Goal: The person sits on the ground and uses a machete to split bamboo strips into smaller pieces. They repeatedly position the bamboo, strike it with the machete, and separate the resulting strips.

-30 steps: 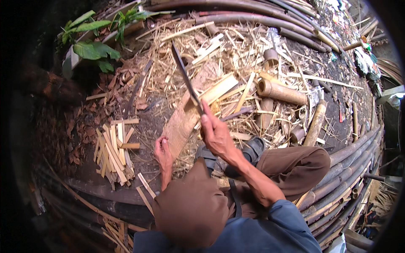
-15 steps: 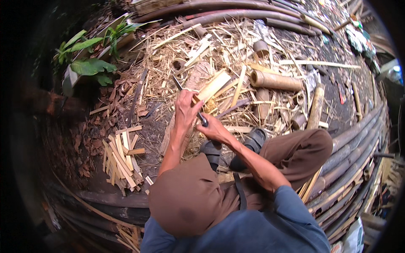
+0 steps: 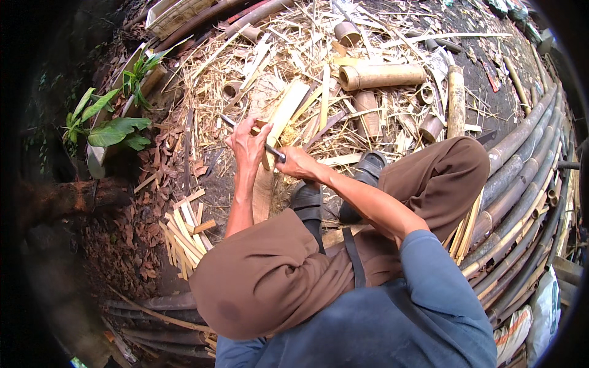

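One knife (image 3: 273, 151) lies slantwise over the one block (image 3: 262, 193), its handle gripped in the curled fingers of the right hand (image 3: 299, 164) and its blade running away to the upper left behind the left hand (image 3: 247, 146). The left hand pinches one slip (image 3: 261, 125) of bamboo at the blade; how much of the slip the fingers cover cannot be told. Just beyond, one pale slat (image 3: 287, 110) rests on the block's far part. Two sandals (image 3: 307, 199) stand close on the right of the block, so there is little room between blade and feet. On the left a strip of bare soil (image 3: 215, 190) parts the block from one pile (image 3: 187, 236) of sticks, more than ten but overlapping too much to count. Ahead, shavings (image 3: 208, 76) too many to number reach right up to the block; among them lie one thick tube (image 3: 386, 76), one longer tube (image 3: 455, 101) pointing away, and at least four short stubs (image 3: 431, 127). Stacked poles (image 3: 512, 162) edge the space on the right, more poles (image 3: 159, 303) the lower left, and one crate (image 3: 178, 17) the far left corner.
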`<state>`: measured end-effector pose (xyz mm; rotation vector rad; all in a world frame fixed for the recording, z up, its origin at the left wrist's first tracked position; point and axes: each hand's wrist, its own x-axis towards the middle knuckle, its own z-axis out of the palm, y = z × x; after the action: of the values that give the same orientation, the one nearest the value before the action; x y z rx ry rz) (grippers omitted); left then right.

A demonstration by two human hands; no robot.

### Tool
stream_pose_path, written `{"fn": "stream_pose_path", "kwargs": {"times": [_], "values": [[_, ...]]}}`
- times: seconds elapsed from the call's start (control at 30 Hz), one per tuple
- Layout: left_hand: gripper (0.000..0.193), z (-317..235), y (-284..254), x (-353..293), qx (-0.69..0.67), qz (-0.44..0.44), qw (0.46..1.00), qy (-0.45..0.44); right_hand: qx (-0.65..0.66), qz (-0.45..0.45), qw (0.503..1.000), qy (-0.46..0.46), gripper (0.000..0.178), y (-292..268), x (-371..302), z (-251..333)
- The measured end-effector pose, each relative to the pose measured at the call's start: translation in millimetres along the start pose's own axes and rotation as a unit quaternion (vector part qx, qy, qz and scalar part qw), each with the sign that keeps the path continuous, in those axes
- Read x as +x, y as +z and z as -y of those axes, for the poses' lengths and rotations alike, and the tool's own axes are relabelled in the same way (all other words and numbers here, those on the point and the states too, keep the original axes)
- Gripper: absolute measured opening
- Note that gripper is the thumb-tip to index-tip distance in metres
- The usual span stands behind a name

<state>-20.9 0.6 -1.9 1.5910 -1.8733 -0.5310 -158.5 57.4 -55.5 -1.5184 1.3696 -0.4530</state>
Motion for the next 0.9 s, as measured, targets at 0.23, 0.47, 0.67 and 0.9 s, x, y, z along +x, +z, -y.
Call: {"fn": "stream_pose_path", "kwargs": {"times": [0.23,0.47,0.67,0.9], "values": [[0.029,-0.7,0.0,1.7,-0.053,0.005,0.998,-0.023,-0.111,-0.046,0.992,-0.040,0.026,0.7,1.2,-0.1],[0.025,-14.3,-0.1,-6.3,-0.057,0.003,0.998,0.022,-0.075,-0.045,0.996,-0.019,0.031,26.3,5.5,-30.5],[0.022,-2.1,-2.1,-5.4,-0.082,0.022,0.996,-0.035,-0.092,0.012,0.996,-0.005,0.025,28.2,12.8,-40.1],[0.021,-0.1,-5.3,-10.7,-0.100,0.001,0.994,-0.035,-0.159,-0.008,0.987,-0.029,0.023,33.2,9.7,-39.5]]}}
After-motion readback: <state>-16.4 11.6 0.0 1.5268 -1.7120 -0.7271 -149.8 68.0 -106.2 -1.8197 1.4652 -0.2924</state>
